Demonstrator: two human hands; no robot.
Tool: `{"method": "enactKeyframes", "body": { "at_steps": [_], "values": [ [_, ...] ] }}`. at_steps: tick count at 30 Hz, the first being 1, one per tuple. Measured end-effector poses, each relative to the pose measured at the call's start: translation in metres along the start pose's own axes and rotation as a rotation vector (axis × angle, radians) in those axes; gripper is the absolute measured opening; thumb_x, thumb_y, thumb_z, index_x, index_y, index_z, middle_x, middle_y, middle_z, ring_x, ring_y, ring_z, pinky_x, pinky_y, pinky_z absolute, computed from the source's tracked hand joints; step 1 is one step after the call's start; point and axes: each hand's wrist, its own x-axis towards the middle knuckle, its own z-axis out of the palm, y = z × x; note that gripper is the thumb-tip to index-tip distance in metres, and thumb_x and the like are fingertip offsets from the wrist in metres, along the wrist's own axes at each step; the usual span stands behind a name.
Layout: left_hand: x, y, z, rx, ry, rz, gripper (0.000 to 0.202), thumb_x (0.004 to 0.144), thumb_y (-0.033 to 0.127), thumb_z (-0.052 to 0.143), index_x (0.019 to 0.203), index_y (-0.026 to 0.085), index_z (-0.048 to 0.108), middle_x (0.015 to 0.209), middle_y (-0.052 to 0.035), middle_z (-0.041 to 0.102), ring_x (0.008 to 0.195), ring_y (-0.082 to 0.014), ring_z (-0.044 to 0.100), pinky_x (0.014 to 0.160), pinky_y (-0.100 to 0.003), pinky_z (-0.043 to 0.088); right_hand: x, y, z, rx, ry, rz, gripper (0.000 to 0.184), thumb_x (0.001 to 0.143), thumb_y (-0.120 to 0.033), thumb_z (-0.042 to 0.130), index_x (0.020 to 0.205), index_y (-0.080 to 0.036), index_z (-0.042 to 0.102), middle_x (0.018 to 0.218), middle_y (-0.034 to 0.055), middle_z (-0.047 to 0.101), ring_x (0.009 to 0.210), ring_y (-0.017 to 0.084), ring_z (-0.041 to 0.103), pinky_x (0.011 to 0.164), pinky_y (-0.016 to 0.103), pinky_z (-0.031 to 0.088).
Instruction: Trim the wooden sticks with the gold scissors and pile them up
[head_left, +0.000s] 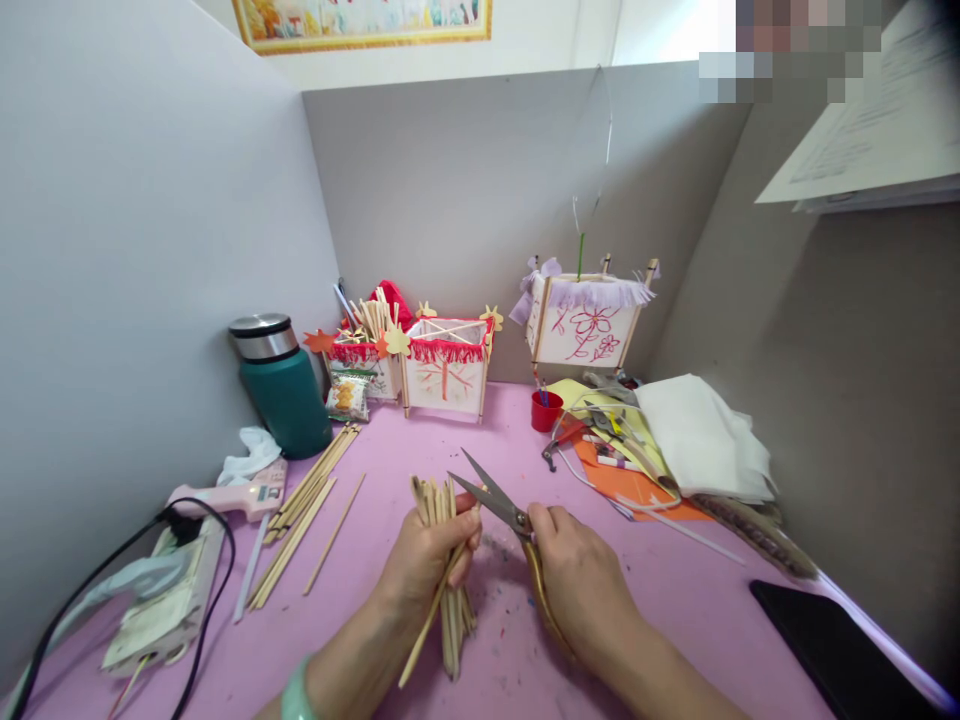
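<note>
My left hand (424,560) is closed around a bundle of thin wooden sticks (442,505) held upright over the pink table (675,600); one longer stick slants down from the fist. My right hand (577,575) grips a pair of scissors (491,495) with gold handles. The blades are parted and point left, their tips right beside the top of the bundle.
Loose sticks (304,505) lie left of the hands beside a pink glue gun (240,497) and its black cord. A teal flask (281,385), two red-fringed paper lanterns (446,365), a purple-fringed lantern (589,320), a red cup (546,410), coloured paper, white tissue (701,435) and a black tablet (832,640) stand around.
</note>
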Motion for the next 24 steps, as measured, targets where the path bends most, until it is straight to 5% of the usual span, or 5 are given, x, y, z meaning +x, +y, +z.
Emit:
{"method": "enactKeyframes", "body": {
  "at_steps": [7,17,24],
  "values": [
    [0.005,0.000,-0.005,-0.023,-0.025,-0.017,0.043,0.067,0.028,0.068,0.104,0.009,0.058,0.055,0.0057,0.052,0.029,-0.0009,0.033,0.034,-0.019,0.015,0.000,0.006,0.001,0.054,-0.049,-0.006,0.011,0.089,-0.021,0.044,0.087,-0.020,0.054,0.072,0.0026,0.063,0.058,0.017,0.058,0.053,0.027,0.023],
    [0.004,0.003,-0.003,-0.064,0.016,-0.068,0.045,0.067,0.027,0.069,0.109,0.013,0.059,0.057,0.0052,0.055,0.031,-0.0008,0.036,0.034,-0.016,0.024,0.001,0.018,-0.002,0.224,-0.036,0.031,0.017,0.087,-0.020,0.046,0.099,-0.023,0.056,0.082,0.0010,0.065,0.070,0.016,0.061,0.060,0.025,0.033],
    [0.005,0.006,-0.001,-0.097,0.075,-0.081,0.048,0.066,0.026,0.068,0.110,0.012,0.058,0.058,0.0046,0.057,0.030,-0.0015,0.036,0.034,-0.017,0.023,0.004,0.020,-0.003,0.305,0.020,0.034,0.038,0.085,-0.044,0.053,0.117,-0.023,0.052,0.091,0.0026,0.063,0.075,0.018,0.061,0.065,0.027,0.040]
  ]
}}
